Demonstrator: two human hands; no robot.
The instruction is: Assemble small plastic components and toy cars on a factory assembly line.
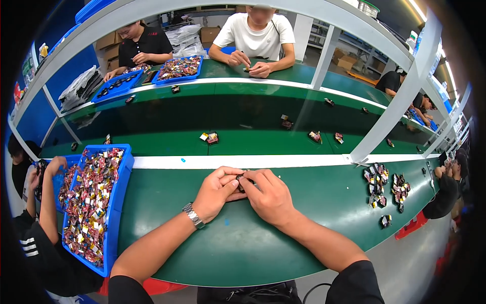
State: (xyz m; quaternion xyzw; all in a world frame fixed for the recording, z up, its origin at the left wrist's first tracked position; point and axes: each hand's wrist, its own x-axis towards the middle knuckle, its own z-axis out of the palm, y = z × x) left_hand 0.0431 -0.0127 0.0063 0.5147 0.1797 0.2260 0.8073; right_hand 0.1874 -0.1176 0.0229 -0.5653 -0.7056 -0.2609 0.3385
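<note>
My left hand (pixel 216 194) and my right hand (pixel 269 196) meet over the green work surface in front of me. Between their fingertips they grip a small black part (pixel 241 183), mostly covered by the fingers, so its exact kind cannot be made out. Both hands are closed on it, the left from the left side and the right from above. A metal-banded watch (pixel 194 215) is on my left wrist.
A blue tray (pixel 121 187) full of small red, yellow and white parts stands at left. Several dark assemblies (pixel 375 185) lie at right. Beyond a white rail (pixel 212 161), a green conveyor (pixel 258 147) carries scattered assemblies. Grey posts (pixel 382 119) rise there; co-workers sit opposite and at both sides.
</note>
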